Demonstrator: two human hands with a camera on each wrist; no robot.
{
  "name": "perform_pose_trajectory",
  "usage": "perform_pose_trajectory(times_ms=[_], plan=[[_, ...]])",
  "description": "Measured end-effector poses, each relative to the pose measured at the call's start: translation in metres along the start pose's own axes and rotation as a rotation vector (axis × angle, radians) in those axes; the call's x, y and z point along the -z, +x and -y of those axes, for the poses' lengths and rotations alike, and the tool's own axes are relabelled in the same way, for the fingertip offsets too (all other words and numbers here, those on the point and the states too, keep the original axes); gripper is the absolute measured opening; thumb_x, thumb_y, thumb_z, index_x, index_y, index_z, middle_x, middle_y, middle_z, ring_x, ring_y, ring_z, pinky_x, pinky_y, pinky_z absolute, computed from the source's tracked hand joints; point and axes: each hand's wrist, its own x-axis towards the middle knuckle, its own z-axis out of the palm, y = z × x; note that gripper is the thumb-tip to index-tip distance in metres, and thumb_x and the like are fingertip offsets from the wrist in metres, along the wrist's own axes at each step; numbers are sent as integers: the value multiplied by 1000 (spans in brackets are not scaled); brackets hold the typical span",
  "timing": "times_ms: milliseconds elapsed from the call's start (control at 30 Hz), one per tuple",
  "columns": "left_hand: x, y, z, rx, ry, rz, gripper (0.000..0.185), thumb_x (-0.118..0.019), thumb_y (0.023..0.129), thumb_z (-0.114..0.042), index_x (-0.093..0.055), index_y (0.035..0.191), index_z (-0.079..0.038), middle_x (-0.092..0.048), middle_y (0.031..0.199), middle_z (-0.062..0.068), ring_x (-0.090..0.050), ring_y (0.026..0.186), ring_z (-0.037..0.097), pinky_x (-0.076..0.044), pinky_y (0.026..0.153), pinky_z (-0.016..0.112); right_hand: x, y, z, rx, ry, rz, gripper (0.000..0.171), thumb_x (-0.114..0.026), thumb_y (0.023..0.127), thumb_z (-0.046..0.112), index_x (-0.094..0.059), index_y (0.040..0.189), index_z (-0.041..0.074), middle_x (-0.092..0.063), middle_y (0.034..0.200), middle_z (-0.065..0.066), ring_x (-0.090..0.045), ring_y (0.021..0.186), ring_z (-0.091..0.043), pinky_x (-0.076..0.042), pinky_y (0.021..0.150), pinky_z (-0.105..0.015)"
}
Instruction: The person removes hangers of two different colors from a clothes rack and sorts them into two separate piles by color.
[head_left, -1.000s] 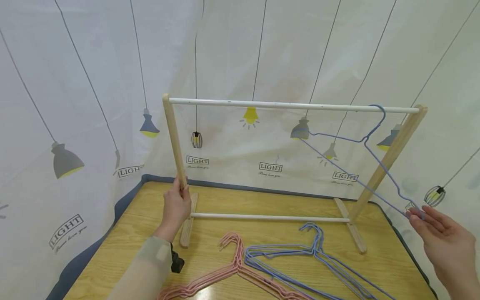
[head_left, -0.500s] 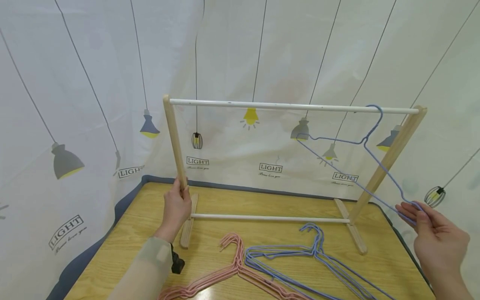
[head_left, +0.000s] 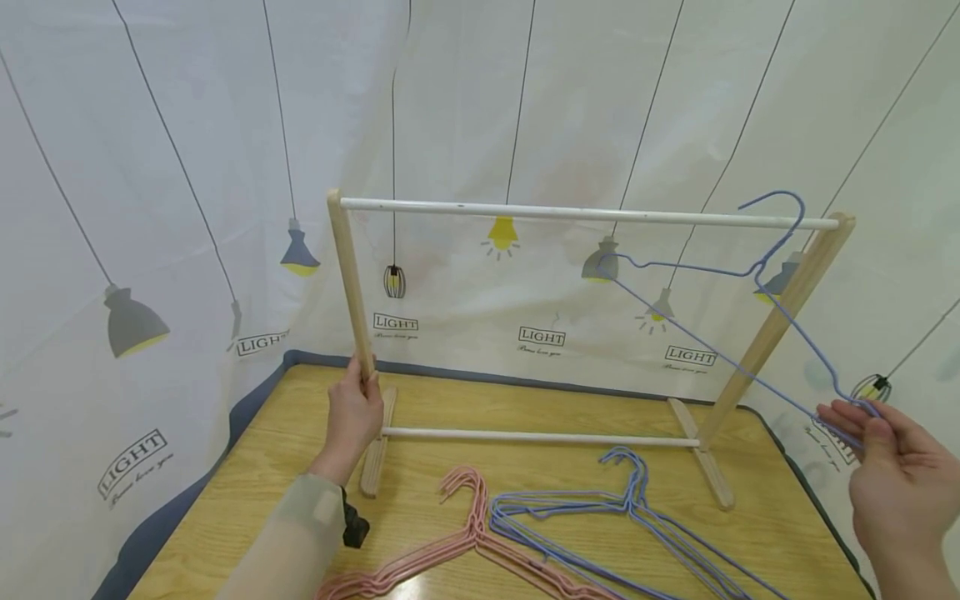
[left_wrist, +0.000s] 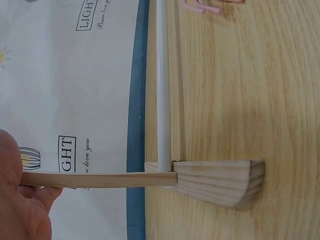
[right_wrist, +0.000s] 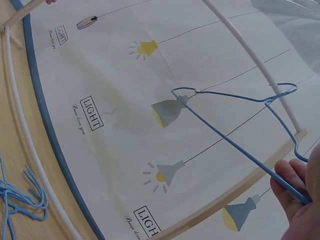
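Note:
My right hand (head_left: 903, 479) pinches one lower corner of a blue wire hanger (head_left: 759, 265), which slants up and away to the left. Its hook tip shows just above the rack's white top rod (head_left: 570, 213) near the right end; whether the hook touches the rod I cannot tell. In the right wrist view the hanger (right_wrist: 240, 149) crosses in front of the backdrop, its hook overlapping the rod. My left hand (head_left: 356, 410) grips the rack's left wooden post (head_left: 348, 283) low down. The left wrist view shows the same post (left_wrist: 100, 180) above its wooden foot.
Several pink hangers (head_left: 474, 529) and several blue hangers (head_left: 633, 498) lie on the wooden table (head_left: 247, 517) in front of the rack. A white lower rod (head_left: 540, 436) joins the rack's feet. Behind stands a white backdrop (head_left: 450, 100) printed with lamps.
The hanger and my right hand first shift slightly left, then move back right, and the hook rises from the top rod's level to above it. My left hand stays on the post.

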Motion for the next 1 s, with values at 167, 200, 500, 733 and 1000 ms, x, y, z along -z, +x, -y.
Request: perform_pose_trajectory(times_ms=[167,200,500,733,1000], plan=[[-1,0,2,-2,1,-4,38,-53,109,-1,-54,147,-2,-70,120,31,-73,87,36,-58,67,46,-1,2,5,-38,34,-11,27,-53,106,2,-68,126,-10,-79,101,-10,-78,85,-14,-54,86,-22],[-1,0,1,-2,0,-6,38,-53,109,-2,-55,147,-2,-70,119,31,-73,87,36,-58,67,46,-2,3,7,-42,29,-12,28,-53,106,3,-68,126,-9,-79,101,-10,-78,86,-14,-54,87,-22],[0,0,0,-2,1,-13,37,-53,109,-2,-55,146,-2,-70,118,31,-72,87,36,-58,67,47,-6,0,20,-122,-6,-59,30,-54,107,10,-66,131,-3,-79,109,-9,-77,89,-12,-52,92,-17],[0,-1,0,-3,0,-11,36,-53,110,-4,-56,146,-2,-70,118,31,-72,84,35,-57,65,46,-4,-8,24,-141,17,-71,28,-54,108,10,-65,130,-1,-78,111,-9,-77,91,-12,-50,96,-18],[-1,0,1,-9,8,-16,37,-53,109,-2,-56,145,-2,-71,116,30,-72,85,36,-58,66,46,1,-20,26,-182,47,-80,28,-51,108,6,-65,129,-5,-79,105,-11,-78,85,-16,-54,87,-19]])
